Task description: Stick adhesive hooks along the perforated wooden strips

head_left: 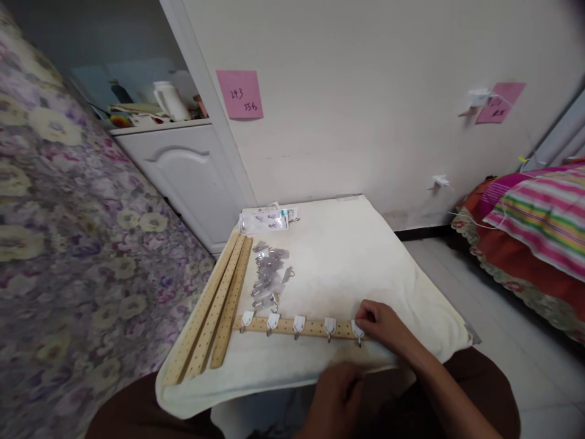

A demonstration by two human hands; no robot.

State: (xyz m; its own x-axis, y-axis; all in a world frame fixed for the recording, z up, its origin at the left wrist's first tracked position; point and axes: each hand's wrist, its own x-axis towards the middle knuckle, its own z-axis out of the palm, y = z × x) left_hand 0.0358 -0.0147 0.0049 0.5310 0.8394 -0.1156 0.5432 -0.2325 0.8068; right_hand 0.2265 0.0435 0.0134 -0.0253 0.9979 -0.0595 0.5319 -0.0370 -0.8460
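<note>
A perforated wooden strip [313, 329] lies crosswise near the front edge of the cloth-covered table, with several white hooks [299, 325] spaced along it, their metal ends toward me. My right hand [379, 323] is at the strip's right end, thumb and finger pinched at the side of the last white hook [358, 329]. Lower down, at the table's front edge, my left hand [336, 396] is curled and slightly blurred; whatever its fingers may hold is hidden. Loose hooks on clear backing [269, 268] lie in a cluster behind the strip.
More perforated wooden strips [219, 305] lie lengthwise along the table's left side. Plastic packaging [265, 221] sits at the back left corner. A floral curtain [100, 244] hangs at left, a wall [342, 103] stands behind, and a bed [539, 213] is at right.
</note>
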